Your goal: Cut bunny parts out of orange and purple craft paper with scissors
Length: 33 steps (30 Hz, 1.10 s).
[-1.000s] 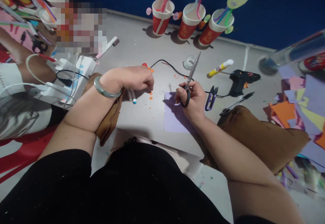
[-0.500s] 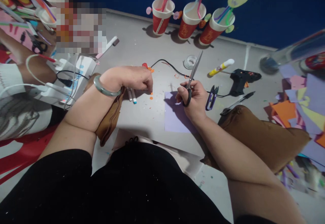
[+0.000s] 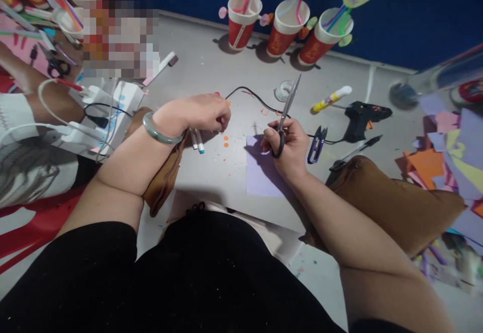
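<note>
My left hand (image 3: 207, 113), with a jade-green bangle (image 3: 160, 131) at the wrist, hangs palm down over the table with its fingers curled inward. Whatever its fingertips may hold is hidden. Just in front of them lie two small orange paper discs (image 3: 226, 142), and orange scraps show behind the hand. White-bodied markers (image 3: 198, 142) stick out below it. In my right hand (image 3: 290, 147) are scissors (image 3: 290, 102), their blades together and pointing up and away. A sheet of lilac paper (image 3: 260, 177) lies flat, partly under my right hand's shadow.
Three red-and-white paper cups (image 3: 241, 23) with straws and paper faces stand at the back. Tape (image 3: 284, 91), a glue stick (image 3: 332, 99), purple snips (image 3: 317, 144) and a glue gun (image 3: 360, 119) lie to the right. A power strip (image 3: 116, 116) and another person's arm (image 3: 45, 96) are at left.
My left fingertips have drawn back a little from the table, and two orange discs now lie side by side in plain view. The right hand keeps the scissors in the same pose.
</note>
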{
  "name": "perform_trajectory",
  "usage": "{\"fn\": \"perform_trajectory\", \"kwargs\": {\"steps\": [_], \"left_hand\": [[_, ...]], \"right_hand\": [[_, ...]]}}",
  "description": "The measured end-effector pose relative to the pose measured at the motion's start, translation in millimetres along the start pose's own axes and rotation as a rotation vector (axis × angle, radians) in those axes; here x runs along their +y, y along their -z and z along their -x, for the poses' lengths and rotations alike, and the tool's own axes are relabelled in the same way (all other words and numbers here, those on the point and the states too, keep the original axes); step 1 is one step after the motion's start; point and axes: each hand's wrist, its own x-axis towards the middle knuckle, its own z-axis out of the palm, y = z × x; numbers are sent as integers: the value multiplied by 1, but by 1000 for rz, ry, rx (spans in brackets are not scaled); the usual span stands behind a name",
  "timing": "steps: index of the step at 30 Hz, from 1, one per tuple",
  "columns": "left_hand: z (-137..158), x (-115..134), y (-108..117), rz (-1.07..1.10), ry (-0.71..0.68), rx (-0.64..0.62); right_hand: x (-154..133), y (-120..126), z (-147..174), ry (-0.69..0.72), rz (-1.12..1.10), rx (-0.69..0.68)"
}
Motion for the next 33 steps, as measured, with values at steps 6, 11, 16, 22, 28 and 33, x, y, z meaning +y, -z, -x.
{"fn": "perform_trajectory", "kwargs": {"steps": [6, 11, 16, 22, 28, 33], "left_hand": [[-9, 12, -12, -150, -39, 66], [-16, 13, -19, -187, -33, 88], [-17, 13, -20, -172, -9, 90], [-11, 18, -14, -165, 26, 69], [-11, 16, -12, -139, 54, 57], [-13, 19, -16, -126, 21, 44]], "right_hand": [[0, 0, 1, 0, 0, -11], [-1, -2, 2, -7, -6, -18], [0, -3, 1, -13, -35, -18], [1, -2, 0, -1, -28, -20], [1, -2, 2, -17, -28, -40], [0, -3, 2, -14, -15, -43]]}}
